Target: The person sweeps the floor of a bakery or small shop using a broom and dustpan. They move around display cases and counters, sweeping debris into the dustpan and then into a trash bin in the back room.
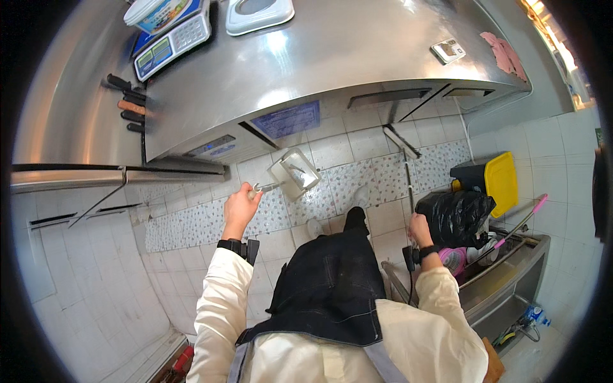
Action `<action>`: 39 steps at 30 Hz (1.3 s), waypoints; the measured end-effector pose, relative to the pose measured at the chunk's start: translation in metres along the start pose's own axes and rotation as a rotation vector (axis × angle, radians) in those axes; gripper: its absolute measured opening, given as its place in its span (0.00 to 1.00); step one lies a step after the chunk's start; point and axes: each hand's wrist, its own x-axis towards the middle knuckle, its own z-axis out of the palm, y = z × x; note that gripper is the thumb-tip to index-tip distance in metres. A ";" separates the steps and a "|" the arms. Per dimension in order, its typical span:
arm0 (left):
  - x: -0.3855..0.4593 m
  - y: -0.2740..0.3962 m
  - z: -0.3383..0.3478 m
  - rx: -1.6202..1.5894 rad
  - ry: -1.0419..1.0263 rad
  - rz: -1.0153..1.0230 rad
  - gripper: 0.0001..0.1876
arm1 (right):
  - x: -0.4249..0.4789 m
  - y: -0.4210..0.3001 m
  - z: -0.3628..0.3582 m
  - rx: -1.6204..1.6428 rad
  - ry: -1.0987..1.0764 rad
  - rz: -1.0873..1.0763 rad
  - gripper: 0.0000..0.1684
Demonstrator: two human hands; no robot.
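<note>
My left hand (241, 207) is closed around the handle of a long-handled dustpan (296, 175), whose pale pan hangs above the patterned floor tiles. At the right, my right hand (419, 230) grips the pole of a broom (402, 141) with a dark and pale head. The broom head is near the base of the steel counter, and its pole runs down to my fist. The two tools are apart. Whether the pan touches the floor, I cannot tell.
A steel counter (325, 57) spans the front, bearing a digital scale (172, 43) and a phone (448, 50). Knives (130, 106) hang at its left. To the right are a black plastic bag (452, 215), a bin with a yellow lid (502, 184) and a steel sink (498, 282).
</note>
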 end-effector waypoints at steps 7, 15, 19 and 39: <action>0.049 0.030 -0.002 0.031 0.071 0.135 0.17 | 0.103 0.002 0.032 -1.332 -0.280 -0.494 0.06; 0.052 0.027 0.000 0.020 0.053 0.125 0.17 | 0.009 0.013 0.038 -0.807 -0.223 -0.402 0.14; 0.050 0.032 -0.006 0.077 0.035 0.083 0.17 | -0.048 -0.044 0.039 -0.656 -0.414 -0.168 0.10; 0.042 0.059 -0.015 0.065 0.005 0.227 0.18 | -0.005 0.037 -0.062 -0.069 0.002 0.012 0.19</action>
